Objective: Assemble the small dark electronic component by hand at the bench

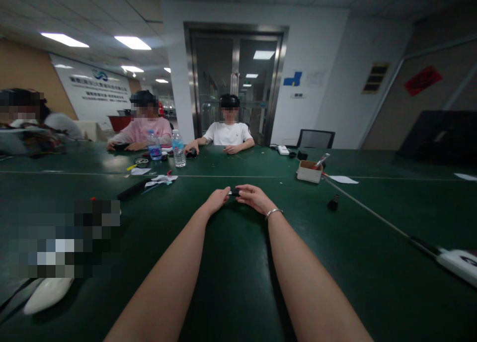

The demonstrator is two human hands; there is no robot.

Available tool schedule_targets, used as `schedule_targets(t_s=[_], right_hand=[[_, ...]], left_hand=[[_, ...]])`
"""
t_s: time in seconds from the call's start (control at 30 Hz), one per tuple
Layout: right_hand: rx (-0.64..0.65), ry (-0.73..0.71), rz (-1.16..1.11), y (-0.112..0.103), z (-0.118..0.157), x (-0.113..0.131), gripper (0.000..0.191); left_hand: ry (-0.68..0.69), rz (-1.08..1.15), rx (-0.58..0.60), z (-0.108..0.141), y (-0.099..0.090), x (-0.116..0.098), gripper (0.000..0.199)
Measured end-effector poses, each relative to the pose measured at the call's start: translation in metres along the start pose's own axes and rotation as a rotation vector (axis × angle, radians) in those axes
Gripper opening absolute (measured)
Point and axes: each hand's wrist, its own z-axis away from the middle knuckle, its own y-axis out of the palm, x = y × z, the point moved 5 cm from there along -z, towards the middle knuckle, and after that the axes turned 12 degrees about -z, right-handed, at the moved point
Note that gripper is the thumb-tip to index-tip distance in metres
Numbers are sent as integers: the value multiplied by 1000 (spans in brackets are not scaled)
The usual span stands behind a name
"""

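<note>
My left hand and my right hand meet over the middle of the green table. Between them is a small black object with a pale bit at its left end; its kind is too small to tell. The fingertips of each hand pinch one end of it. A bracelet circles my right wrist. To the right of my hands, a small dark bottle-like item stands apart on the tabletop.
A small open box with a tool in it stands right of centre. A grey cord runs to a white device. Two plastic bottles and scraps lie left. Several people sit across the table, one in white.
</note>
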Motion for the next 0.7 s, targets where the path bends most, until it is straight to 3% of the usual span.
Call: schedule_targets(t_s=[0.43, 0.7], right_hand=[[18, 0, 10, 1, 1, 1, 33], [-10, 2, -34, 0, 1, 1, 15]], left_hand=[[-10, -142, -82, -3, -2, 4, 56], [-4, -200, -83, -3, -1, 4, 57]])
